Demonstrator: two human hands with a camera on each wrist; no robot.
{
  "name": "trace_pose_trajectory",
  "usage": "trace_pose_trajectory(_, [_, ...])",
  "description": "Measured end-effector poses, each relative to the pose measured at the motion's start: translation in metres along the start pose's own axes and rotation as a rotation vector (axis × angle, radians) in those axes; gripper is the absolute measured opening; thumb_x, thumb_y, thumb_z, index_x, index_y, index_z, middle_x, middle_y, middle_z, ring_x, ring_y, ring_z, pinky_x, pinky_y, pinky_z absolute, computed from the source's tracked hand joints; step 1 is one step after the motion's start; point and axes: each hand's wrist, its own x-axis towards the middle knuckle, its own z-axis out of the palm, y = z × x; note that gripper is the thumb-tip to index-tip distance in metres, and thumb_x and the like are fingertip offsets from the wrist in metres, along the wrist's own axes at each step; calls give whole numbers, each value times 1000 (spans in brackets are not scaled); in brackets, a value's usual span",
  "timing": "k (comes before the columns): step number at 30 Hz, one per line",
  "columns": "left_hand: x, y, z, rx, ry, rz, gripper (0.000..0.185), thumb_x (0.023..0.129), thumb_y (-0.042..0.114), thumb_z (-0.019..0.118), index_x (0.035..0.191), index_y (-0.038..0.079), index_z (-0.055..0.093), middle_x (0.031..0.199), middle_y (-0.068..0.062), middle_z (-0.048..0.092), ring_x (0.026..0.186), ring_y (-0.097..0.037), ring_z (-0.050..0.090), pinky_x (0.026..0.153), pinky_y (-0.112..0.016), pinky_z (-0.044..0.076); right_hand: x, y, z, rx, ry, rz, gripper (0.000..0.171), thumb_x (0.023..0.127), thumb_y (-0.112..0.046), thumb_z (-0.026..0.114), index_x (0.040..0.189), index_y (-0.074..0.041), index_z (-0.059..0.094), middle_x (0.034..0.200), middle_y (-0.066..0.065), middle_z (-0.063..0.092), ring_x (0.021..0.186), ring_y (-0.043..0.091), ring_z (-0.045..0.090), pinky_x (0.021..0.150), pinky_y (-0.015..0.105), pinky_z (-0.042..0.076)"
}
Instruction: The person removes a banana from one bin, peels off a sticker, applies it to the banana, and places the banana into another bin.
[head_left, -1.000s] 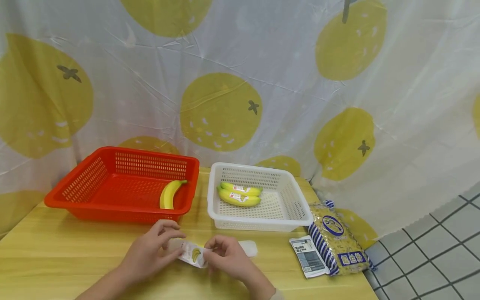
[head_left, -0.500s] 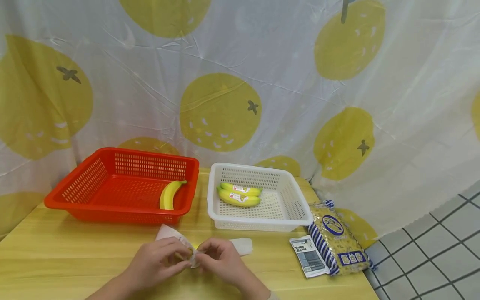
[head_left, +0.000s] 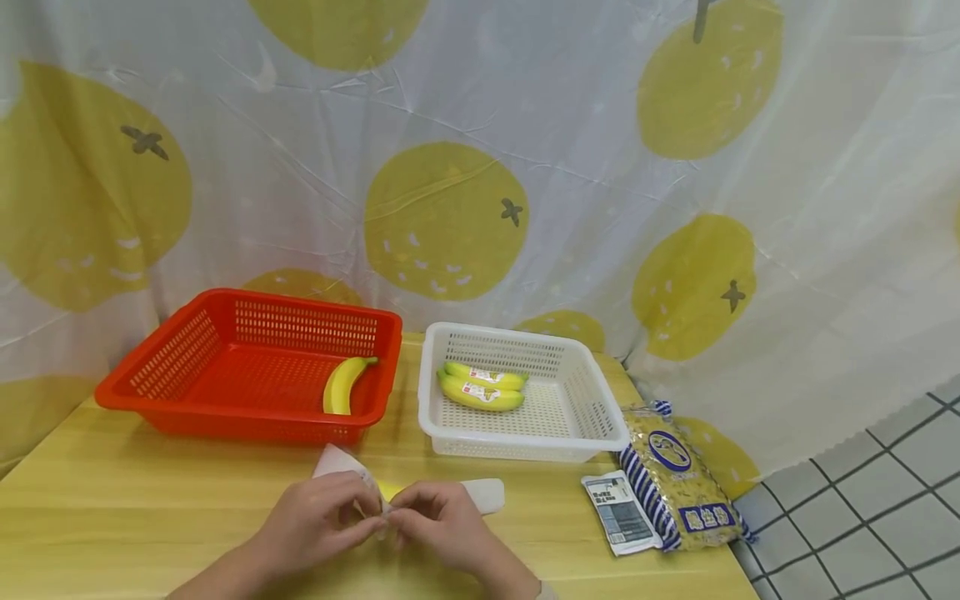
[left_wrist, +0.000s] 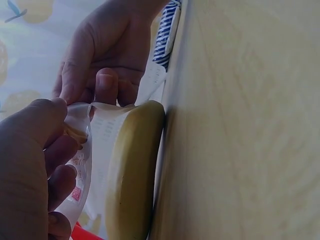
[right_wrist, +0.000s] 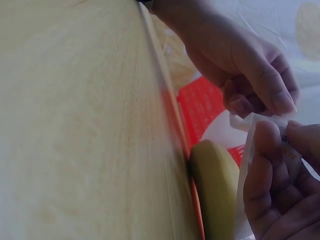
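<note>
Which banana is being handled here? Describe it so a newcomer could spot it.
On the wooden table, in front of the red basket and white basket, both hands pinch a clear wrapper around a banana. It alone lies outside the baskets.

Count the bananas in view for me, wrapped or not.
4: one bare banana in the red basket, two wrapped bananas in the white basket, one banana on the table between both hands.

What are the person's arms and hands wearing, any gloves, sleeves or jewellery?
Both the left hand and the right hand are bare: no gloves, and no rings show on the fingers. The forearms look uncovered, apart from a sliver of pale fabric at the right wrist, at the head view's bottom edge.
</note>
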Motion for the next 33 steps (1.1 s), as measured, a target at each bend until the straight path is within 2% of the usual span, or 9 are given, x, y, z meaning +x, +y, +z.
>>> trace_pose_trajectory(5, [0, -1, 1, -27, -9, 9, 31, 79, 11, 89, 96, 26, 67, 93, 17, 67, 77, 7, 59, 63, -7, 49, 0, -1, -1, -2, 1, 3, 16, 101, -8, 64, 107, 6, 71, 86, 32, 69, 67, 44, 67, 63, 39, 62])
trace_pose_trajectory(10, [0, 0, 1, -39, -17, 4, 17, 88, 18, 83, 94, 24, 68, 92, 17, 68, 78, 9, 57, 63, -7, 48, 0, 0, -1, -1, -3, 8, 15, 101, -8, 64, 107, 5, 71, 86, 33, 69, 67, 39, 67, 64, 32, 61])
trace_pose_trajectory(15, [0, 2, 0, -50, -25, 1, 11, 92, 21, 80, 92, 20, 70, 93, 18, 68, 75, 8, 56, 63, -5, 45, 0, 1, -1, 18, -6, 21, 15, 101, -7, 65, 107, 5, 70, 88, 35, 68, 68, 10, 68, 65, 24, 59])
trace_pose_trajectory(18, [0, 2, 0, -57, -28, 0, 11, 92, 21, 80, 92, 19, 70, 93, 18, 67, 73, 6, 55, 63, -5, 44, -1, 0, -1, 20, -1, 21, 16, 100, -7, 67, 107, 6, 69, 88, 36, 68, 69, 1, 66, 64, 20, 57])
trace_pose_trajectory(24, [0, 2, 0, -50, -29, -10, 7, 96, 26, 75, 93, 21, 70, 92, 17, 68, 70, 3, 55, 61, -5, 42, 0, 0, 0, 2, 23, 12, 14, 97, -5, 70, 103, 7, 69, 88, 34, 68, 68, 0, 63, 60, 22, 57])
trace_pose_trajectory(33, [0, 3, -1, -34, -39, -27, 4, 97, 26, 74, 97, 26, 70, 94, 19, 68, 71, 3, 55, 61, -6, 42, -1, -2, 0, -28, 51, 53, 16, 95, -8, 73, 101, 7, 70, 89, 34, 68, 65, -2, 62, 59, 16, 53])
